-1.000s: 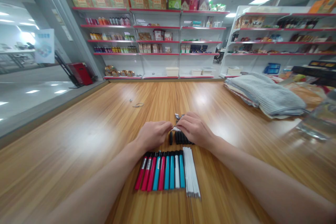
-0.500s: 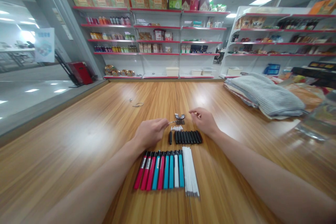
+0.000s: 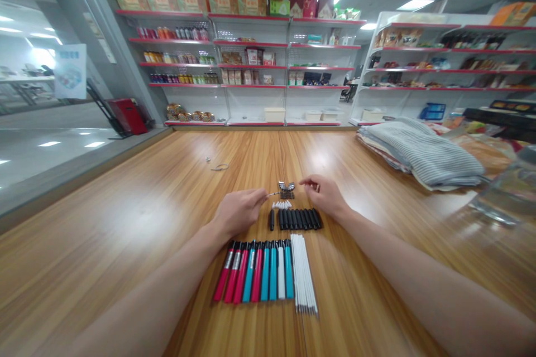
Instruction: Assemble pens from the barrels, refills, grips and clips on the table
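My left hand (image 3: 242,209) is closed in a pinch on a thin metallic pen part (image 3: 273,194) that points right, toward a small pile of dark pen springs (image 3: 287,195) and shiny silver pen parts (image 3: 286,185). Just right of the pile, my right hand (image 3: 324,194) has its fingers curled together; anything in them is too small to make out. Small white pen pieces (image 3: 281,205) lie below the springs. Nearer me is a row of black pen grips (image 3: 299,219), one set apart on the left. Pink, blue and white pen barrels (image 3: 255,272) line up beside white refills (image 3: 305,273).
Folded striped cloth (image 3: 435,150) and a clear container (image 3: 508,189) occupy the right side of the wooden table (image 3: 159,189). A small loop (image 3: 220,167) and a tiny silver piece (image 3: 208,159) lie further off at left. Stocked shelves (image 3: 251,42) stand behind.
My right hand has shifted slightly left, closer to the silver parts, and its fingers look more drawn in. My left hand has barely moved and keeps the thin part.
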`<control>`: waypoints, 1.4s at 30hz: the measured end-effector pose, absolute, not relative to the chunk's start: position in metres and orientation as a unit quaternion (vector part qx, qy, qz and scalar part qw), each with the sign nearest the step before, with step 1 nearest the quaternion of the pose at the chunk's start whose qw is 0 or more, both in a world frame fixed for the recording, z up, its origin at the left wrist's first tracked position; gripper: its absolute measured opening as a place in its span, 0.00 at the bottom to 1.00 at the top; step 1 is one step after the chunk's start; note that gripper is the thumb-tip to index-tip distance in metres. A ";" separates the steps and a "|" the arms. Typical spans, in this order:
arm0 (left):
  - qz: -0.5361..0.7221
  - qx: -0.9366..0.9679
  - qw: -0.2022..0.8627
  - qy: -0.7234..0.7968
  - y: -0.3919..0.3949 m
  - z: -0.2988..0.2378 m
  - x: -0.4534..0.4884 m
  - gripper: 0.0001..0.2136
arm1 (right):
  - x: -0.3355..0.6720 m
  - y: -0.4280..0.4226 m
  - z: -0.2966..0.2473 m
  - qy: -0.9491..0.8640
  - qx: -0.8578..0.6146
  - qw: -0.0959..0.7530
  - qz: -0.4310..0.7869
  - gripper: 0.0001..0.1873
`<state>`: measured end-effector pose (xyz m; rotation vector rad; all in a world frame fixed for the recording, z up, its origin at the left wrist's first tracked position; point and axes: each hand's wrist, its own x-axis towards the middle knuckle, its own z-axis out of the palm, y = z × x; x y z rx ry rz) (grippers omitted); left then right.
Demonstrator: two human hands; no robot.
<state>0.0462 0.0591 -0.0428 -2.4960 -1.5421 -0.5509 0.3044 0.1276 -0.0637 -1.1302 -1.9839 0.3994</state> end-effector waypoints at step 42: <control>-0.193 -0.850 0.084 -0.482 0.060 -0.047 0.043 0.14 | 0.339 0.130 -0.056 -0.771 -0.364 0.275 0.446 0.07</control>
